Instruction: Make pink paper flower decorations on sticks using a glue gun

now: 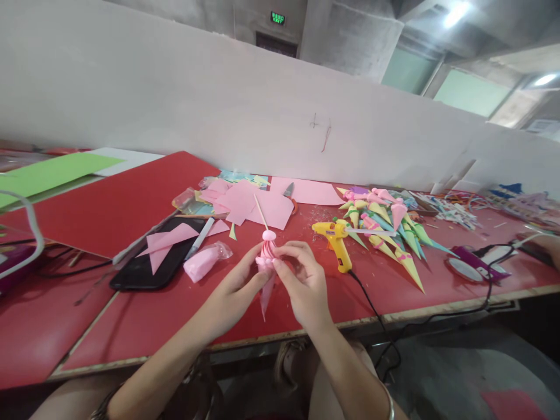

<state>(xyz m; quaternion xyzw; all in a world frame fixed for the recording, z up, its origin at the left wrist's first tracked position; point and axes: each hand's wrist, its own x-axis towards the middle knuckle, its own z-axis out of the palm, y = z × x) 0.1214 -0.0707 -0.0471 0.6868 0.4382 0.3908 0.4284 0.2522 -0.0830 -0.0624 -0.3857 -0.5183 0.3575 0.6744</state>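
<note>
Both hands hold a pink paper cone [266,294] upside down over the table, its tip pointing down and a pink ball and thin stick on top. My left hand [247,275] is closed around its left side, thumb in front. On the other side, my right hand [303,274] pinches the ruffled pink band near the cone's wide end. A packet of pink clay-like material [203,262] lies left of my left hand. To the right of my right hand stands a yellow hot glue gun [336,242] with a white glue stick in its back.
A pile of finished-looking coloured cones [380,216] lies at the right. Pink paper sheets [266,207] and scissors [289,191] are behind my hands. At the left are a black tray [151,271], a marker [201,236] and a large red board [109,204]. The glue gun's cord crosses the table's front edge.
</note>
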